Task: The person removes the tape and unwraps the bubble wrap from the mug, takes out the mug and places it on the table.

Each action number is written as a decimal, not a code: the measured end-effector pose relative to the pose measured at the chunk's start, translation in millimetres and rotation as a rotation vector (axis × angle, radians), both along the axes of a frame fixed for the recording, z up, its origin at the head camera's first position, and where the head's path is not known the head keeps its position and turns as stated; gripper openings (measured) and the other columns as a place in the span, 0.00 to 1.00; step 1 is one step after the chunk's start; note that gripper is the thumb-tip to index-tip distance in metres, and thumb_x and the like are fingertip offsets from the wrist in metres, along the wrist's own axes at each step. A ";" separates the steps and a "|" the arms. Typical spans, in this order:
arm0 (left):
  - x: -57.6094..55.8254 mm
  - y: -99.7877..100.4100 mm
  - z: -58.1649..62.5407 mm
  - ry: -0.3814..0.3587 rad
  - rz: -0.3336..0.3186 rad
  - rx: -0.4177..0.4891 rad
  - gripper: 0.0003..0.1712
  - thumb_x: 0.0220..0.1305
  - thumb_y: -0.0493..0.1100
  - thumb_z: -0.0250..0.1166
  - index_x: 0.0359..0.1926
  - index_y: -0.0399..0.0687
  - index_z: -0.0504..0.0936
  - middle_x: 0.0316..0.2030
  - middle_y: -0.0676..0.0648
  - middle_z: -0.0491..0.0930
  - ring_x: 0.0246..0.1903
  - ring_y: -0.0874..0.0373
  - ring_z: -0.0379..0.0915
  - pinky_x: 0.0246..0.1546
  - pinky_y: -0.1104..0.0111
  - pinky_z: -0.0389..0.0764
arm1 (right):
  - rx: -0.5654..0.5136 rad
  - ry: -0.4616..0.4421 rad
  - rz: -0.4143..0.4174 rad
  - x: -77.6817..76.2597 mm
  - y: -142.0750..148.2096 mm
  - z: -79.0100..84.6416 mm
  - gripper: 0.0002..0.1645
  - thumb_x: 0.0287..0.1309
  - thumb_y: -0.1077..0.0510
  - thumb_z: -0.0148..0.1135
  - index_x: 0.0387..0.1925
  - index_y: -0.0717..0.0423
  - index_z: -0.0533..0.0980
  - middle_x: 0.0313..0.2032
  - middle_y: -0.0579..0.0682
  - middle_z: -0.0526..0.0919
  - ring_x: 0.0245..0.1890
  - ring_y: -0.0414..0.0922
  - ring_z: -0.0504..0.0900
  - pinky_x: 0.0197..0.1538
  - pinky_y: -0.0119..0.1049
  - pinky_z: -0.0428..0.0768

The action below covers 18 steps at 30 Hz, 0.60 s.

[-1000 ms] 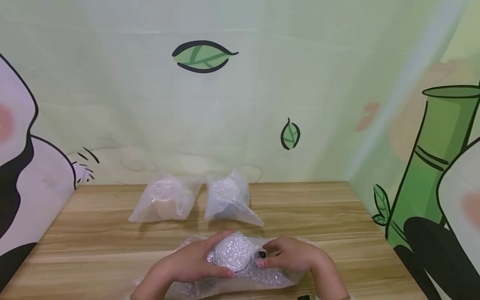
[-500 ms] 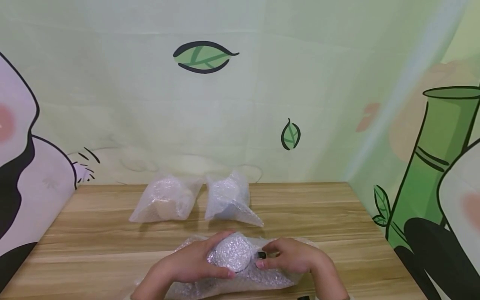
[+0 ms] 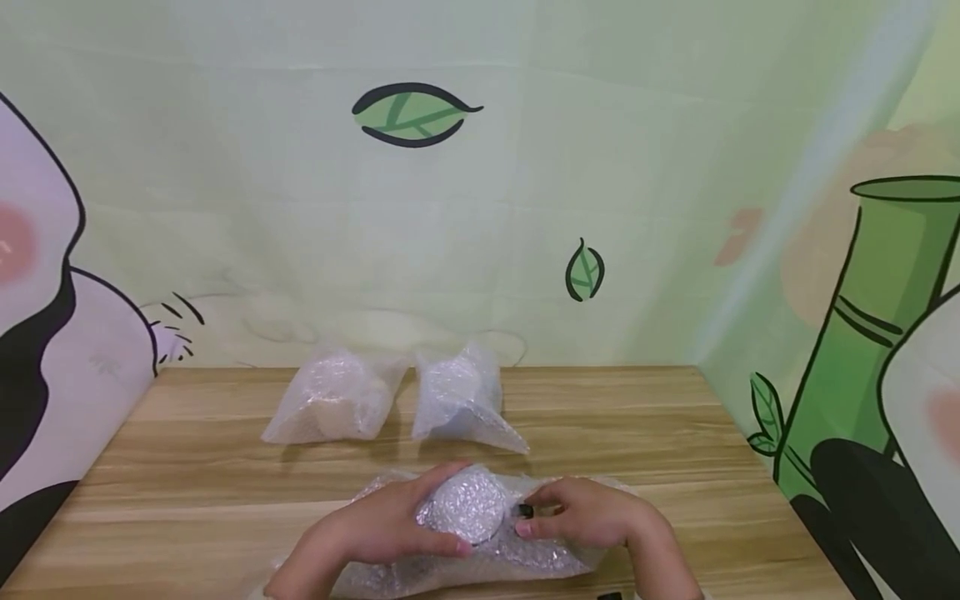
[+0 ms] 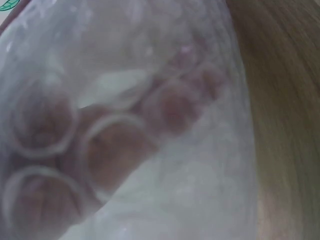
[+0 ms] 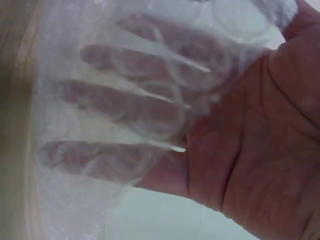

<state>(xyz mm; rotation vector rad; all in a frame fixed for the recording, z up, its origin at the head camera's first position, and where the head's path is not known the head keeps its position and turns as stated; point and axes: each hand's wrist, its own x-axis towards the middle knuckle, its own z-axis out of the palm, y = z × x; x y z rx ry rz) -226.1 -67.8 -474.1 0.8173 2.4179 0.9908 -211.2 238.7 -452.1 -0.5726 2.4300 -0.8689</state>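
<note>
A round bundle in bubble wrap (image 3: 468,504) stands at the front of the table, its contents hidden. My left hand (image 3: 386,517) grips it from the left, thumb on the near side and fingers on the far side. The left wrist view shows fingers (image 4: 120,155) blurred through the wrap. My right hand (image 3: 581,512) holds the loose bubble wrap (image 3: 532,558) just right of the bundle, thumb toward me. Behind that sheet, in the right wrist view, its fingers (image 5: 145,107) reach long and spread. A small black piece (image 3: 525,510) shows between thumb and forefinger.
Two bubble-wrapped packages stand at the back of the wooden table (image 3: 615,433): the left package (image 3: 333,400) holds something beige, the right package (image 3: 457,396) something bluish. A printed cloth backdrop (image 3: 480,208) rises behind the table. A dark object (image 3: 610,597) shows at the bottom edge.
Both hands keep their places on the wrapped bundle and the sheet. The whole head view has shifted slightly to the left, so things appear a little farther right.
</note>
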 end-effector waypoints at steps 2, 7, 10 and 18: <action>-0.3 -1.1 0.0 -0.006 -0.005 0.000 0.53 0.57 0.74 0.70 0.79 0.83 0.53 0.72 0.46 0.73 0.62 0.47 0.77 0.63 0.46 0.77 | -0.003 0.008 0.008 0.1 -0.3 0.7 0.29 0.68 0.39 0.65 0.59 0.55 0.83 0.54 0.46 0.88 0.58 0.49 0.83 0.63 0.52 0.79; -1.3 -3.3 0.6 -0.003 -0.035 0.010 0.53 0.60 0.72 0.69 0.80 0.82 0.50 0.74 0.44 0.70 0.64 0.45 0.76 0.66 0.45 0.75 | -0.014 0.031 0.013 0.4 0.3 3.4 0.26 0.67 0.38 0.65 0.56 0.49 0.85 0.51 0.40 0.88 0.55 0.44 0.83 0.61 0.46 0.80; -1.7 -4.3 1.4 0.012 -0.057 0.008 0.49 0.65 0.72 0.63 0.80 0.80 0.50 0.74 0.43 0.69 0.66 0.44 0.75 0.67 0.45 0.73 | -0.030 0.043 0.017 0.4 0.4 5.3 0.20 0.67 0.38 0.66 0.50 0.45 0.86 0.44 0.37 0.88 0.46 0.36 0.82 0.53 0.38 0.81; -2.2 -7.8 3.1 -0.052 -0.042 0.001 0.31 0.81 0.65 0.42 0.80 0.83 0.50 0.79 0.51 0.61 0.72 0.44 0.67 0.74 0.45 0.66 | -0.046 0.089 -0.010 4.5 -1.7 12.2 0.20 0.64 0.39 0.68 0.48 0.45 0.87 0.42 0.39 0.90 0.41 0.35 0.83 0.44 0.33 0.80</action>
